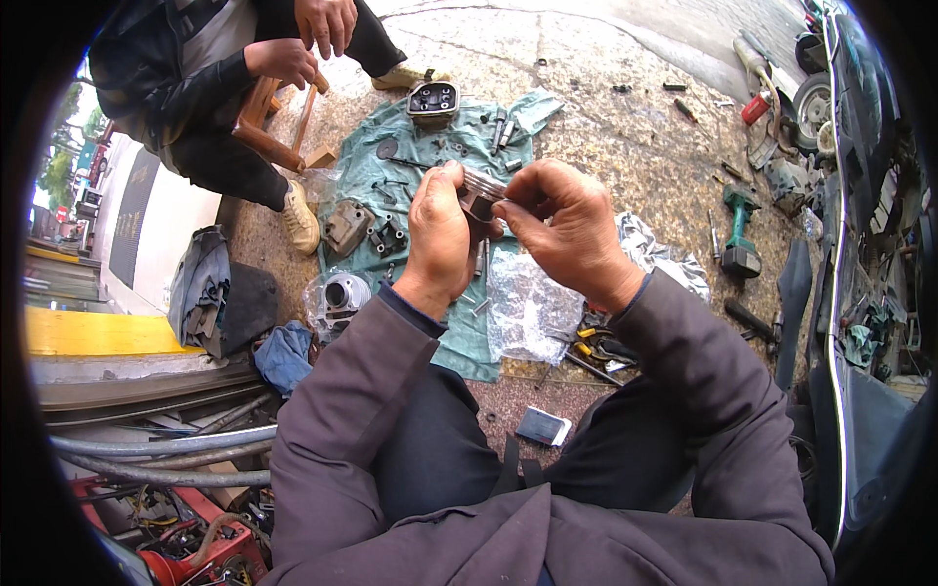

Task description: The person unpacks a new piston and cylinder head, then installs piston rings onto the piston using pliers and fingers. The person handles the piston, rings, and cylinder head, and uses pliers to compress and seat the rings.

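1. Piston (481, 186): held up above green cloth (463, 347).
2. Clasped in left grip (437, 234), pinched at the edge by right grip (567, 220).
3. Likely light, stiff, perhaps oily; best held around its sides.

Speckled floor (625, 132), teal cloth (464, 354) bearing engine parts (347, 229), 1 green drill (740, 231)

A person (147, 98) in a dark jacket and pale shoes sits at the upper left on a wooden stool (266, 145). Below, a blue cloth (284, 356) lies near a yellow strip (107, 333), with grey pipes (166, 446) running above cluttered red metalwork (207, 510). On the right, a green drill (740, 231) lies on the ground (596, 127), a wheel (813, 107) beyond it. A small flat object (543, 427) lies at the lower middle.
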Motion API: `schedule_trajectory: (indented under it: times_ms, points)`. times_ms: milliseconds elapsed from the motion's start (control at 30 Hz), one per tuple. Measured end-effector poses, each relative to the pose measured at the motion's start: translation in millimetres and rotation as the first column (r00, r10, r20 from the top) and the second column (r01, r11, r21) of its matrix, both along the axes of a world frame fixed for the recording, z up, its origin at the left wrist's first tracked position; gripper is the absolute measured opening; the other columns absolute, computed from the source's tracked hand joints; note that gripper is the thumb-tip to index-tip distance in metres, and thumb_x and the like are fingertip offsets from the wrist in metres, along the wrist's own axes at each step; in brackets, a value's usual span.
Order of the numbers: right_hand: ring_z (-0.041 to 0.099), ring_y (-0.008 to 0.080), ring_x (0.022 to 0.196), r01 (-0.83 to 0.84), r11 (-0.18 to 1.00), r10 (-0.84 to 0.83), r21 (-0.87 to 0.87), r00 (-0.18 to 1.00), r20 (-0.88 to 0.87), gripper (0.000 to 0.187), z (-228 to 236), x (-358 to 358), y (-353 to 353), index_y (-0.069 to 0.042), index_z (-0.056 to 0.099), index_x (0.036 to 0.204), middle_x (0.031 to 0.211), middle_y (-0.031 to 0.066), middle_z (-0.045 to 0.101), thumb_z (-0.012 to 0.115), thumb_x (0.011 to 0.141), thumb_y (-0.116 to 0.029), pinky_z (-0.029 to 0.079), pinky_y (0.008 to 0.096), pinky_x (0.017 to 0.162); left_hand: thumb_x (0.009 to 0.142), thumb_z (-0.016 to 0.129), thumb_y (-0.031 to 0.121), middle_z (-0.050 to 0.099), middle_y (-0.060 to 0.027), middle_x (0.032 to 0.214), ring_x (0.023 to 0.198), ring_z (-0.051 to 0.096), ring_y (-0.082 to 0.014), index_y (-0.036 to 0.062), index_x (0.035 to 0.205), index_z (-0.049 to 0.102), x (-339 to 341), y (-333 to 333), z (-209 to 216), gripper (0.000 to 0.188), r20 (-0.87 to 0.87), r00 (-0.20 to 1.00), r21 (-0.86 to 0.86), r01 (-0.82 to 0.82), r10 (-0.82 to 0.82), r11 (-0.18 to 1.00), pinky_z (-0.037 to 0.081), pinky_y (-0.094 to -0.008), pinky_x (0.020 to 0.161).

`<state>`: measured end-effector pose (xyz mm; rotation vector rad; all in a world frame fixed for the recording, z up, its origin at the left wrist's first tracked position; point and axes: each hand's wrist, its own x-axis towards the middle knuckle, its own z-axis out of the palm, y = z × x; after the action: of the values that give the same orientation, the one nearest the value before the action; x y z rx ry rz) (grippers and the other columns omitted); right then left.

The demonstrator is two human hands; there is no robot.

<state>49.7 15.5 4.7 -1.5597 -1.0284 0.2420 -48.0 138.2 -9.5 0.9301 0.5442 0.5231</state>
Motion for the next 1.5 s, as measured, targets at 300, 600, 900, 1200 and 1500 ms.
schedule_trajectory:
  times_ms: [300, 600, 900, 1200, 1500]
  points:
    - [0.064, 0.0295, 0.072, 0.085, 0.993, -0.090, 0.082, 0.994, 0.063, 0.009, 2, -8, 6, -0.004, 0.064, 0.077, 0.075, 0.0110, 0.064, 0.073, 0.074, -0.002, 0.051, 0.0385, 0.064, 0.102, 0.042, 0.025, 0.057, -0.0003, 0.083, 0.073, 0.056, -0.0113, 0.0100, 0.095, 0.055, 7, -5, -10, 0.022, -0.003, 0.996, 0.232, -0.090, 0.093, 0.969, 0.049, -0.0298, 0.069]
    - [0.066, 0.0268, 0.072, 0.089, 0.996, -0.089, -0.016, 0.996, -0.010, 0.013, 4, 8, -2, -0.001, 0.065, 0.087, 0.077, 0.0123, 0.066, 0.070, 0.075, -0.002, 0.052, 0.0370, 0.064, 0.102, 0.039, 0.031, 0.062, -0.0085, 0.079, 0.057, 0.061, -0.0205, 0.0057, 0.098, 0.051, 3, -2, 4, 0.028, -0.029, 0.999, -0.066, -0.027, 0.025, 0.997, 0.053, -0.0341, 0.054]
    - [0.065, 0.0295, 0.072, 0.021, 1.000, -0.019, -0.009, 0.985, 0.172, 0.012, 5, 6, -2, -0.003, 0.066, 0.085, 0.077, 0.0129, 0.063, 0.073, 0.075, -0.007, 0.052, 0.0387, 0.066, 0.102, 0.041, 0.032, 0.060, -0.0040, 0.080, 0.066, 0.062, -0.0154, 0.0085, 0.095, 0.053, 5, -9, 7, 0.028, -0.026, 1.000, -0.093, -0.019, 0.016, 0.995, 0.054, -0.0324, 0.055]
    - [0.063, 0.0185, 0.061, 0.017, 1.000, -0.009, -0.025, 0.964, 0.266, 0.010, 4, 14, -6, -0.002, 0.071, 0.087, 0.071, 0.0097, 0.064, 0.073, 0.077, -0.004, 0.049, 0.0310, 0.056, 0.103, 0.041, 0.033, 0.063, -0.0039, 0.084, 0.070, 0.063, -0.0151, 0.0074, 0.096, 0.057, 2, -7, 2, 0.031, -0.075, 0.996, 0.065, 0.051, -0.047, 0.997, 0.055, -0.0325, 0.062]
    - [0.066, 0.0242, 0.062, 0.009, 0.997, 0.004, -0.074, 0.984, 0.176, 0.008, 7, 15, -7, -0.001, 0.069, 0.084, 0.071, 0.0145, 0.067, 0.070, 0.077, -0.005, 0.051, 0.0348, 0.058, 0.103, 0.047, 0.029, 0.060, -0.0031, 0.081, 0.067, 0.060, -0.0136, 0.0080, 0.097, 0.054, 2, -14, 7, 0.023, -0.042, 0.998, 0.169, 0.056, -0.049, 0.984, 0.053, -0.0298, 0.060]
